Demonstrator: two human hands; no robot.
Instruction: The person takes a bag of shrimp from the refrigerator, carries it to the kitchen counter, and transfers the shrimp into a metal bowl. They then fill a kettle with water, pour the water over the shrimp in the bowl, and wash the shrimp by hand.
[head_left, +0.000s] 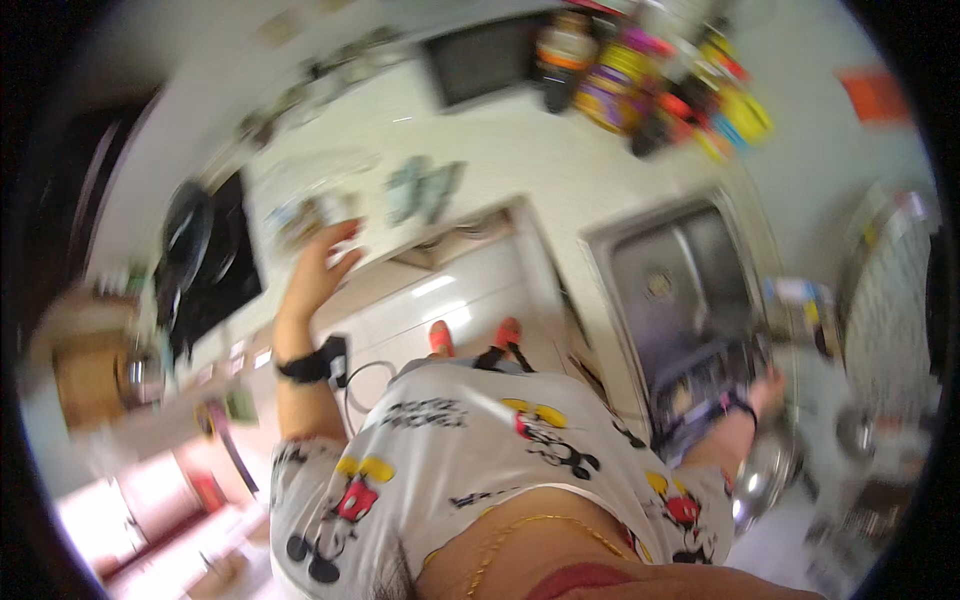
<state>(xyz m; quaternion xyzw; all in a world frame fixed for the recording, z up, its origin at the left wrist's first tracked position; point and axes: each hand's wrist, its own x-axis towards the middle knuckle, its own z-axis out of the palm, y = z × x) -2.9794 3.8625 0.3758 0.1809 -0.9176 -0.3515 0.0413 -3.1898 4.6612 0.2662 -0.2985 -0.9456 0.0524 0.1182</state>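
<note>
My left hand (324, 262) is raised over the pale countertop (495, 150), fingers curved and apart, with nothing seen between them. Just beyond it lies a blurred clear plastic bag or pack (300, 217) with something brownish in it. A pair of pale green cloth-like items (424, 189) rests to the right of that hand. My right hand (766, 390) reaches to the far rim of a stainless steel sink (652, 262), close to what looks like the tap. Blur hides whether its fingers grip anything. A dark rack or basket (686, 382) sits in the sink's near part.
A black cooktop (225, 262) with a dark pan (187, 232) is at left. Bottles and colourful packages (622, 75) crowd the back corner beside a dark panel (487, 56). A shiny metal bowl (769, 472) stands right of my right arm. Tiled floor (480, 270) shows below.
</note>
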